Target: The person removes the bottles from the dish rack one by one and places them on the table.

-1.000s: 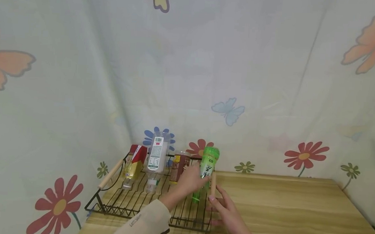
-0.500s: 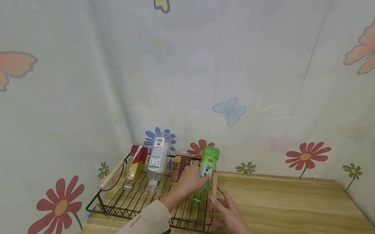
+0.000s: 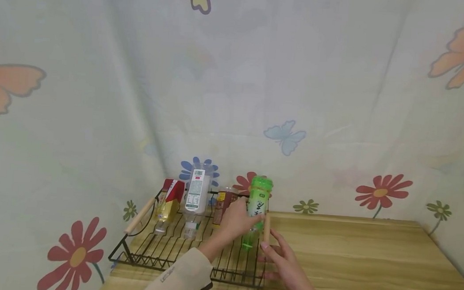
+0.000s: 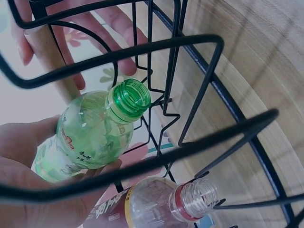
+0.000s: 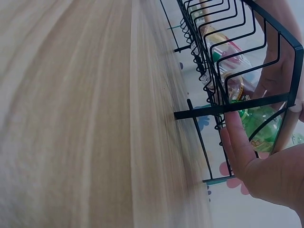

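My left hand [image 3: 235, 218] holds a green plastic drink bottle [image 3: 260, 197] upside down at the right end of a black wire rack [image 3: 161, 262]. In the left wrist view, thumb and fingers curl round the bottle's [image 4: 95, 133] body, and its uncapped mouth points down among the wires. My right hand [image 3: 288, 264] grips the rack's right end by the wooden handle [image 3: 266, 229], thumb on the inner side. Straight fingers [image 5: 237, 137] lie against the frame in the right wrist view. Left of the green bottle, a brown-labelled bottle [image 3: 221, 206] stands inverted.
Further left in the rack are an inverted clear bottle with a white label [image 3: 197, 191] and a red-and-yellow labelled bottle [image 3: 170, 203]. Another wooden handle [image 3: 140, 215] is at the rack's left end. The wooden table [image 3: 349, 254] extends right, before a patterned curtain [image 3: 331, 80].
The green bottle has risen slightly, shifted a little right and stands more upright in my left hand. My right hand has kept its place on the rack.
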`<control>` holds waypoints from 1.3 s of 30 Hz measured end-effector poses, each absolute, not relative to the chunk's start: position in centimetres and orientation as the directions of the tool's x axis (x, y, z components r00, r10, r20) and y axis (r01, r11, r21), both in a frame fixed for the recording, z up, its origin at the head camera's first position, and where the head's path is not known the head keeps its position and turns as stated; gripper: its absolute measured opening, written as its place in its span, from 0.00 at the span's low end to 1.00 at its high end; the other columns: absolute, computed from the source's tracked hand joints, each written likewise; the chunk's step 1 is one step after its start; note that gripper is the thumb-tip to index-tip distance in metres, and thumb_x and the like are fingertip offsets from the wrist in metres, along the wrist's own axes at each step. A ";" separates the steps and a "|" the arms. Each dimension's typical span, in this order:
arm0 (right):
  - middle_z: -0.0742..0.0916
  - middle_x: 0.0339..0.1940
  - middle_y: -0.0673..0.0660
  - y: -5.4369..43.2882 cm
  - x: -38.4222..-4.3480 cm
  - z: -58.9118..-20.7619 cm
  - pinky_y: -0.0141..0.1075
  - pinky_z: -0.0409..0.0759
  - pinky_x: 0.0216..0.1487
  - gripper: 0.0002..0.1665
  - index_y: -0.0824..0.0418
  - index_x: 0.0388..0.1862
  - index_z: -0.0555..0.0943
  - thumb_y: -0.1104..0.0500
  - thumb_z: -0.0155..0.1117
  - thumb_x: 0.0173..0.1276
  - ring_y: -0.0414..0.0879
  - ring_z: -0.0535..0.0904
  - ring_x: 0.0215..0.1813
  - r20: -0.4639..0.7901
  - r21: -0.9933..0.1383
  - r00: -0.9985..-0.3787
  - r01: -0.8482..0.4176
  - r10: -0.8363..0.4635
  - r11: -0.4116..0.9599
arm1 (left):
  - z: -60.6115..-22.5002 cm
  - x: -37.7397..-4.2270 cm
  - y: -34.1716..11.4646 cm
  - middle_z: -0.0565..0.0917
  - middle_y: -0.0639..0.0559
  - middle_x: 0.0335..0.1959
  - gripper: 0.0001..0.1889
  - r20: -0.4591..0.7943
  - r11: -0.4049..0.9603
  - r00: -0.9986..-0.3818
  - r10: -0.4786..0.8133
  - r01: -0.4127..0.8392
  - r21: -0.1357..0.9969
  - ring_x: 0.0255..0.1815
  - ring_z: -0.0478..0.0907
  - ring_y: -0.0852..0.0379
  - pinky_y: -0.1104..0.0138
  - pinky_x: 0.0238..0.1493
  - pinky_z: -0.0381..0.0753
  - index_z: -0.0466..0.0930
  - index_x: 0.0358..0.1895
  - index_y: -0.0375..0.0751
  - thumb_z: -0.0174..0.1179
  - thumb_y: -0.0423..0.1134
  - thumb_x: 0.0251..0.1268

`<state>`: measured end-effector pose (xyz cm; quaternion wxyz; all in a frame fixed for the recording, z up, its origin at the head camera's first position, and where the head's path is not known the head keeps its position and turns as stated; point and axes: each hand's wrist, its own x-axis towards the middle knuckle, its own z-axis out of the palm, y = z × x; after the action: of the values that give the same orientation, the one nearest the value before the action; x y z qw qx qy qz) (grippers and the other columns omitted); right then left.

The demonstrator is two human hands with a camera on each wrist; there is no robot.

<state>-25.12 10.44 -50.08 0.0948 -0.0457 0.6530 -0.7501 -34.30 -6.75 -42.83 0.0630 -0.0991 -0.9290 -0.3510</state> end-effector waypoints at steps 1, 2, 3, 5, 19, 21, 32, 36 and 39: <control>0.77 0.70 0.74 10.5 -25.1 -50.1 0.61 0.87 0.48 0.48 0.53 0.88 0.52 0.43 0.63 0.81 0.62 0.83 0.59 -0.055 -0.988 -0.978 0.082 -0.201 -0.128 | -42.7 -34.3 -6.7 0.84 0.50 0.42 0.32 0.192 0.733 -0.972 0.136 0.229 0.641 0.35 0.81 0.57 0.61 0.34 0.84 0.78 0.61 0.38 0.75 0.56 0.65; 0.77 0.70 0.74 10.5 -25.1 -50.1 0.61 0.87 0.48 0.47 0.54 0.88 0.52 0.44 0.63 0.81 0.61 0.83 0.59 -0.055 -0.989 -0.978 0.082 -0.202 -0.127 | -42.6 -34.2 -6.7 0.85 0.49 0.43 0.32 0.197 0.732 -0.971 0.133 0.230 0.642 0.36 0.81 0.57 0.60 0.36 0.85 0.78 0.62 0.38 0.75 0.57 0.65; 0.77 0.70 0.74 10.6 -25.1 -50.1 0.61 0.87 0.48 0.48 0.54 0.88 0.52 0.43 0.63 0.81 0.61 0.83 0.59 -0.054 -0.989 -0.978 0.081 -0.203 -0.127 | -42.5 -34.1 -6.8 0.86 0.49 0.45 0.33 0.200 0.729 -0.971 0.130 0.230 0.645 0.37 0.82 0.56 0.59 0.37 0.85 0.78 0.63 0.38 0.75 0.57 0.65; 0.77 0.70 0.74 10.6 -25.1 -50.1 0.61 0.87 0.47 0.48 0.54 0.88 0.51 0.43 0.63 0.81 0.60 0.83 0.58 -0.052 -0.988 -0.977 0.080 -0.208 -0.129 | -42.3 -33.9 -6.9 0.86 0.48 0.47 0.35 0.210 0.721 -0.970 0.125 0.234 0.652 0.39 0.82 0.55 0.57 0.39 0.86 0.77 0.66 0.38 0.75 0.57 0.64; 0.74 0.73 0.76 10.7 -25.1 -50.3 0.62 0.87 0.48 0.47 0.54 0.88 0.50 0.44 0.61 0.82 0.62 0.83 0.60 -0.053 -0.988 -0.973 0.084 -0.223 -0.132 | -41.1 -32.7 -7.1 0.85 0.47 0.57 0.37 0.264 0.709 -0.954 0.144 0.285 0.645 0.48 0.82 0.51 0.52 0.46 0.85 0.75 0.72 0.44 0.76 0.55 0.63; 0.74 0.73 0.76 10.7 -25.1 -50.3 0.62 0.87 0.48 0.48 0.54 0.88 0.50 0.43 0.61 0.82 0.61 0.83 0.60 -0.055 -0.988 -0.973 0.086 -0.224 -0.131 | -40.7 -32.4 -7.2 0.85 0.47 0.57 0.37 0.282 0.704 -0.949 0.144 0.298 0.644 0.47 0.82 0.52 0.53 0.45 0.85 0.75 0.72 0.43 0.76 0.55 0.63; 0.74 0.72 0.76 10.6 -24.9 -50.1 0.61 0.88 0.48 0.50 0.56 0.88 0.50 0.42 0.62 0.81 0.61 0.83 0.60 -0.051 -0.988 -0.971 0.083 -0.232 -0.131 | -39.3 -31.1 -8.0 0.85 0.49 0.60 0.36 0.267 0.595 -0.952 0.151 0.303 0.745 0.54 0.83 0.51 0.48 0.52 0.85 0.73 0.74 0.51 0.72 0.58 0.67; 0.73 0.72 0.78 10.6 -24.9 -50.1 0.58 0.89 0.46 0.51 0.58 0.88 0.48 0.41 0.62 0.81 0.62 0.83 0.60 -0.047 -0.989 -0.973 0.077 -0.226 -0.124 | -38.5 -30.5 -8.1 0.84 0.52 0.62 0.36 0.275 0.570 -0.944 0.180 0.328 0.753 0.56 0.82 0.52 0.50 0.53 0.85 0.73 0.74 0.55 0.71 0.62 0.67; 0.74 0.72 0.78 10.7 -25.1 -50.1 0.57 0.89 0.45 0.51 0.59 0.88 0.48 0.41 0.61 0.81 0.65 0.83 0.61 -0.045 -0.992 -0.974 0.070 -0.220 -0.104 | -37.5 -30.0 -8.2 0.83 0.54 0.62 0.37 0.293 0.560 -0.932 0.212 0.362 0.745 0.57 0.82 0.54 0.52 0.52 0.85 0.73 0.75 0.57 0.70 0.65 0.66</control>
<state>-25.07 10.70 -50.10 0.0979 -0.0569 0.6623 -0.7406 -29.95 -8.22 -37.52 0.0852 -0.1633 -0.8790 -0.4398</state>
